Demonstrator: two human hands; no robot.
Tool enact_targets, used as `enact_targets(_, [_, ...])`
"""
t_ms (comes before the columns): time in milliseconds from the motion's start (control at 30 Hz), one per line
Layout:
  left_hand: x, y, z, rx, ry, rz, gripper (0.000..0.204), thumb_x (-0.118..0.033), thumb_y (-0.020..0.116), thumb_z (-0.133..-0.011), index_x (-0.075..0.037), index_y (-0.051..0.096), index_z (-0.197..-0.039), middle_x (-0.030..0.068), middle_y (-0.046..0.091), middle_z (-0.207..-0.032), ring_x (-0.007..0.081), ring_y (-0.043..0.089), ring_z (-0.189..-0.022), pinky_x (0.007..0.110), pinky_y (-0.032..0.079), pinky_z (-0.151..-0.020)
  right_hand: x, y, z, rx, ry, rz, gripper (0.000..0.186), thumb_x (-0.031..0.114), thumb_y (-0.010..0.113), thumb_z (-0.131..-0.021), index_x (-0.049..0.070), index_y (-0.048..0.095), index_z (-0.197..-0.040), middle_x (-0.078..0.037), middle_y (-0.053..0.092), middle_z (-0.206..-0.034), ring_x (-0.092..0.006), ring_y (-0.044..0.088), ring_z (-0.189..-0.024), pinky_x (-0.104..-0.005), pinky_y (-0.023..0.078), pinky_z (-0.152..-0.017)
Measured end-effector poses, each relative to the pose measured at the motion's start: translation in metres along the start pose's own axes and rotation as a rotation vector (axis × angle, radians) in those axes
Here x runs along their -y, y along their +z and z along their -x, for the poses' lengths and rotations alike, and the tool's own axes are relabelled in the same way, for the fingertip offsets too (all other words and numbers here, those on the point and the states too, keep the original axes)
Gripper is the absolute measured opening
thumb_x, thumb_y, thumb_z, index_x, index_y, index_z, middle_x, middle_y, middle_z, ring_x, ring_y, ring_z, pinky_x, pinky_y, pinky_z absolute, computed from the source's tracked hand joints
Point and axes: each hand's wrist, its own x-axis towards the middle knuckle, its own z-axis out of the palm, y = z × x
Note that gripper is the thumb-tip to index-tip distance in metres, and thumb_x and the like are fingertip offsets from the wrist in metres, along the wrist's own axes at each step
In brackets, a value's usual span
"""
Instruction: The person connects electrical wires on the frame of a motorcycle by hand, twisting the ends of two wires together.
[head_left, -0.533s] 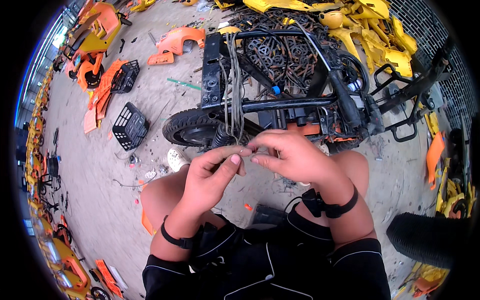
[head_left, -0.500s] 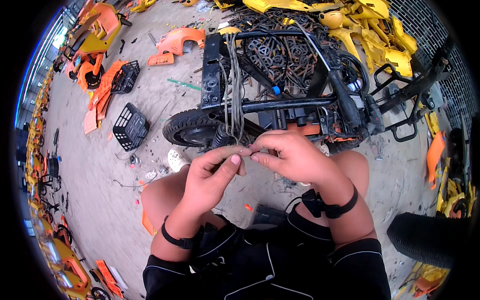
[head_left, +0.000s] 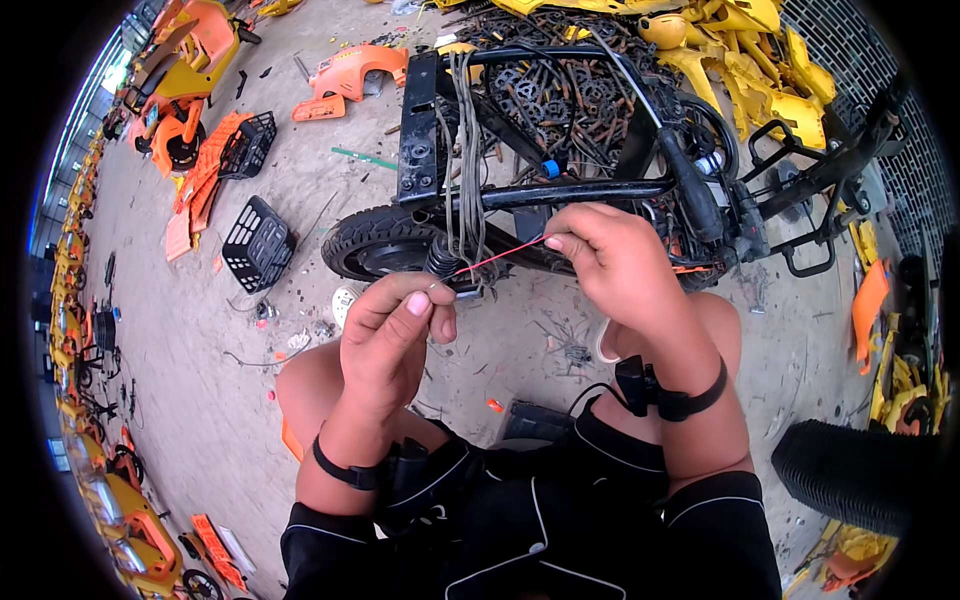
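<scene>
A thin red wire (head_left: 502, 254) is stretched between my hands. My left hand (head_left: 395, 340), lower and to the left, pinches one end near the black coil shock (head_left: 442, 257). My right hand (head_left: 610, 262), higher and to the right, is closed on the other end, fingertips in front of the lower tubes of a stripped black vehicle frame (head_left: 570, 192). Grey cables (head_left: 465, 150) hang over that frame's left end, down to just above my left hand. Under them is a black tyre (head_left: 355, 235).
Black crates (head_left: 258, 245) and orange panels (head_left: 340, 80) lie on the concrete floor to the left, with a row of yellow-orange vehicles (head_left: 75, 330) beyond. A pile of rusty metal parts (head_left: 540, 100) and yellow panels (head_left: 800, 105) lie behind the frame. A black ribbed object (head_left: 840, 470) sits at lower right.
My hands have moved apart, the right up and to the right, the left to the left and slightly down, and a length of red wire now shows taut between them.
</scene>
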Motion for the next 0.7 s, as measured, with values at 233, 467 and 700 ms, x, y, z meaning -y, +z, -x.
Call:
enact_targets(233, [-0.0012,-0.0061,-0.0025,0.156,-0.084,-0.072,0.021,-0.011,0.062,-0.104,0.004,0.07,-0.115,0.0092,0.069,-0.093,0.0171,0.065,-0.087,0.032,0.051,-0.082,-0.0024,0.0011,-0.0007,-0.03,0.019,-0.15,0.008,0.011,0.072,-0.094,0.006,0.073,-0.1,-0.016,0.072,-0.092,-0.0384,0.069,-0.084,-0.0434,0.054,-0.072])
enact_targets(467, [-0.0055,-0.0077,-0.0019,0.232,-0.139,-0.101,0.025,-0.013,0.06,-0.105,0.003,0.068,-0.123,0.0087,0.07,-0.095,0.0162,0.065,-0.093,0.031,0.05,-0.086,-0.0017,-0.0027,-0.0006,-0.043,0.068,-0.188,0.009,0.011,0.071,-0.095,0.005,0.074,-0.101,-0.016,0.073,-0.089,-0.037,0.07,-0.082,-0.0413,0.055,-0.072])
enact_targets(700, [-0.0015,-0.0041,-0.006,0.218,-0.138,-0.123,0.032,-0.022,0.056,-0.109,0.003,0.066,-0.127,0.0103,0.07,-0.096,0.018,0.065,-0.097,0.034,0.05,-0.089,-0.0061,-0.0025,-0.0003,-0.05,-0.016,-0.118,0.01,0.011,0.072,-0.093,0.004,0.073,-0.101,-0.015,0.073,-0.091,-0.0373,0.07,-0.082,-0.0411,0.055,-0.072])
